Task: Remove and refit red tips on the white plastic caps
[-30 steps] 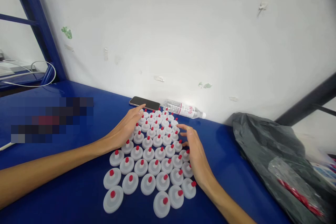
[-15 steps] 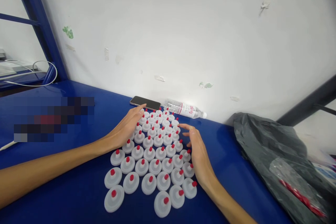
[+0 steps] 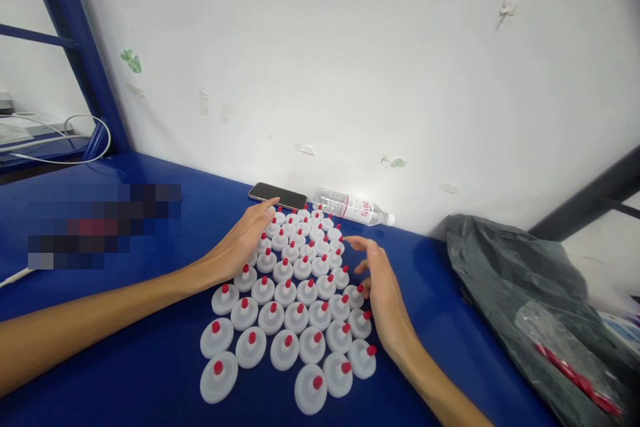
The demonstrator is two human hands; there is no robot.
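Several round, translucent white caps with red tips [image 3: 285, 293] stand close together in rough rows on the blue table [image 3: 165, 347]. My left hand [image 3: 245, 240] lies flat along the left side of the group, fingers stretched toward its far end and touching or nearly touching the outer caps. On the right side, my right hand [image 3: 376, 277] is beside the group with its fingers loosely curved and apart. Nothing shows in either hand. Some caps on the left are partly hidden behind my left hand.
Behind the caps lie a black phone [image 3: 278, 196] and a clear plastic bottle [image 3: 353, 207] on its side, along the white wall. A dark grey plastic bag [image 3: 480, 260] is at right, with a clear bag of red pieces [image 3: 575, 373] on it. A white cable [image 3: 107, 137] loops at far left.
My right hand has shifted slightly to the right, away from the caps. My left hand and the caps look the same.
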